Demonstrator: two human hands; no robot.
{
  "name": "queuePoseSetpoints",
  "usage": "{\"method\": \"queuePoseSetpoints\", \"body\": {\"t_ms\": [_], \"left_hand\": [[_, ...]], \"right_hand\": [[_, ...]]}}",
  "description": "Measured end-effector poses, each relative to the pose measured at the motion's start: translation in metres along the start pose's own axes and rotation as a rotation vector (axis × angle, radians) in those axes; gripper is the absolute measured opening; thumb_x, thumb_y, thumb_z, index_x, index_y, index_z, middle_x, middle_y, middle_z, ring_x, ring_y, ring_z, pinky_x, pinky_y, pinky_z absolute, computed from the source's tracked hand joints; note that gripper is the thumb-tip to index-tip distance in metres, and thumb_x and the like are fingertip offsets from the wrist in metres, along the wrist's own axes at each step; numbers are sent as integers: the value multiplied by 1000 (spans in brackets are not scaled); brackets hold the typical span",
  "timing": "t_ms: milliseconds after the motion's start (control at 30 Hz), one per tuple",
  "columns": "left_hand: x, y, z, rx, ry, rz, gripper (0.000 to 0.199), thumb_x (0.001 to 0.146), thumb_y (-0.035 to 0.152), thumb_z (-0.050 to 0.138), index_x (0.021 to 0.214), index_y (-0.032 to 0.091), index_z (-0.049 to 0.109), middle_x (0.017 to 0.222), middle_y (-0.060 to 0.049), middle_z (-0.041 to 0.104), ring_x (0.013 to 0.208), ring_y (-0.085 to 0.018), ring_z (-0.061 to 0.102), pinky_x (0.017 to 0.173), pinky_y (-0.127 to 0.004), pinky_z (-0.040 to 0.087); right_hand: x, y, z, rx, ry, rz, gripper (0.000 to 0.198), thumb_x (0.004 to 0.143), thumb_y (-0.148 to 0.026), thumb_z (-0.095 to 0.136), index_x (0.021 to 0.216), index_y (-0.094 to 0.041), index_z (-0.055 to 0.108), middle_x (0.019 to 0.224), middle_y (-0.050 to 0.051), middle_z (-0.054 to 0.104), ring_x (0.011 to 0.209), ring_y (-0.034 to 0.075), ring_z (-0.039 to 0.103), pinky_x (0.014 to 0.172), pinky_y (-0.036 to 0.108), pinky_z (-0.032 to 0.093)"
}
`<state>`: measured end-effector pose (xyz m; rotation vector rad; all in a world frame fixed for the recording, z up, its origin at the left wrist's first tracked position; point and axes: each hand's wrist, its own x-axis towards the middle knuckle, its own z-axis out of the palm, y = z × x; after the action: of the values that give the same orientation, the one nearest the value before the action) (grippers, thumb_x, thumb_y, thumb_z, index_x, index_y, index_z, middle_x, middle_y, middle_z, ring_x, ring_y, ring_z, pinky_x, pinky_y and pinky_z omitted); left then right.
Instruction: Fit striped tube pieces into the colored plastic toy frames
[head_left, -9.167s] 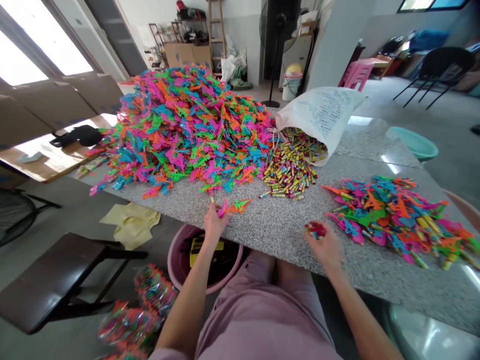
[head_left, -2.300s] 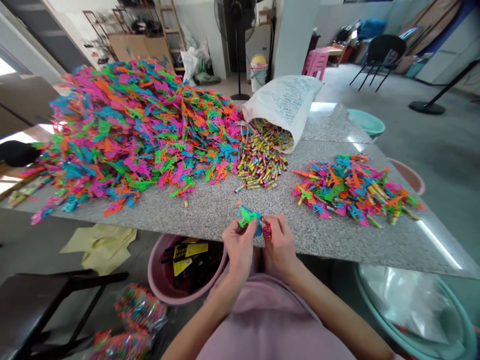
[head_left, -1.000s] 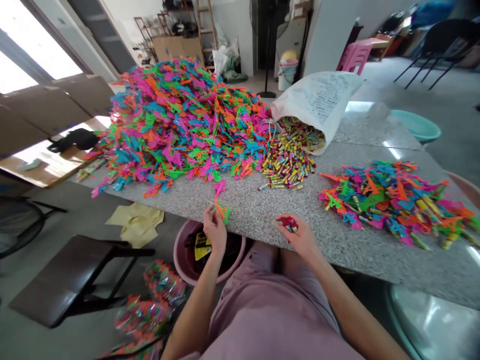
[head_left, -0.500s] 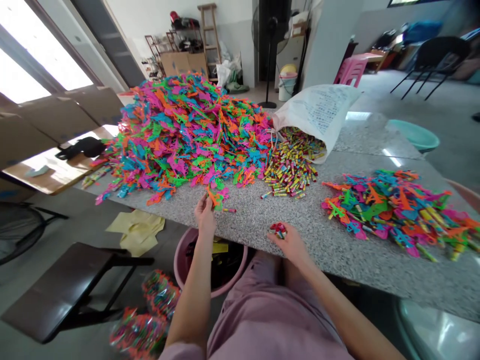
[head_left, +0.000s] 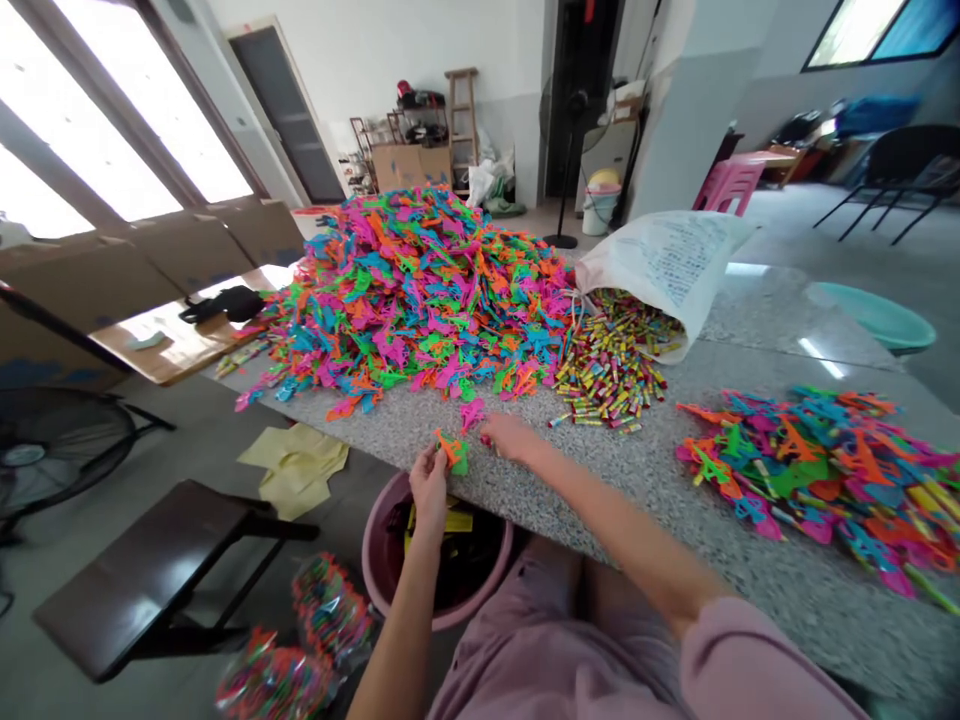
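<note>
Left hand (head_left: 431,478) pinches orange and green plastic pieces (head_left: 454,453) in front of the big heap (head_left: 420,300). Right hand (head_left: 511,438) has swung across to a pink piece (head_left: 471,414) by the heap's near edge, so the 2 hands now work close together; whether it grips anything, I cannot tell. Right of the heap, small tubes (head_left: 611,375) spill from a white sack (head_left: 671,260); farther right lies a mixed pile (head_left: 810,475). The right forearm (head_left: 622,510) crosses before the tubes.

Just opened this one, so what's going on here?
A person works at a speckled grey stone table. Their left hand holds orange and green plastic pieces; their right hand is beside a small pink plastic piece. Behind is a large multicoloured plastic heap. Short yellow-and-red tubes spill from a white printed sack; a smaller mixed pile lies right.
</note>
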<state>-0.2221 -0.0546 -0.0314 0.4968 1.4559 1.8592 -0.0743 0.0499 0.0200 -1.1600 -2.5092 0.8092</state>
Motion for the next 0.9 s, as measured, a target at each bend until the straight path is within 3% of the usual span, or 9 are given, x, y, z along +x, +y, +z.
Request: {"method": "queuePoseSetpoints", "body": {"t_ms": [100,233,333,467,567,667,900], "left_hand": [[-1,-1,6,2,44,2,49,59,39,77,99,13,63,83,-3,68,73,-13,63,73,-26,47],[-3,-3,15,17,46,34,37,63,38,73,89,14,60,83,-1,65,72,-11,61,73,-25,48],[-4,0,16,35,9,21,34,66,41,70,84,16,56,80,0,63,70,-11,61,72,-25,49],[-18,13,14,31,-67,-95,39,71,48,66,91,18,51,81,-1,65,68,-13,64,66,-28,51],[-40,26,21,8,-128,-190,45,71,51,67,99,21,48,84,-1,66,66,-13,64,60,-26,51],[-62,39,38,-25,-225,-223,44,71,52,68,97,20,52,82,0,65,63,-11,62,56,-22,50],[-96,61,66,10,-411,-110,28,70,33,76,81,14,59,67,4,57,56,-5,51,55,-16,43]], "right_hand": [[-11,19,-11,14,-32,-25,27,65,0,62,79,-21,70,88,1,68,96,20,59,85,26,41],[-17,23,-1,19,90,133,25,76,-10,59,100,-14,66,97,8,67,93,21,59,83,30,42],[-12,10,15,41,169,254,20,76,-20,64,94,-10,64,97,14,66,91,24,59,79,32,43],[-16,-7,16,138,182,246,10,75,-19,67,83,-14,65,87,9,68,84,21,61,75,29,44],[-42,-11,4,244,191,159,13,82,-28,62,88,-17,66,84,3,70,80,18,63,73,27,46],[-81,-12,-7,409,294,81,20,81,-34,62,94,-20,67,87,2,71,81,18,64,73,29,47],[-145,-17,-36,562,463,156,23,81,-36,63,95,-20,69,90,4,72,80,18,64,76,30,48]]}}
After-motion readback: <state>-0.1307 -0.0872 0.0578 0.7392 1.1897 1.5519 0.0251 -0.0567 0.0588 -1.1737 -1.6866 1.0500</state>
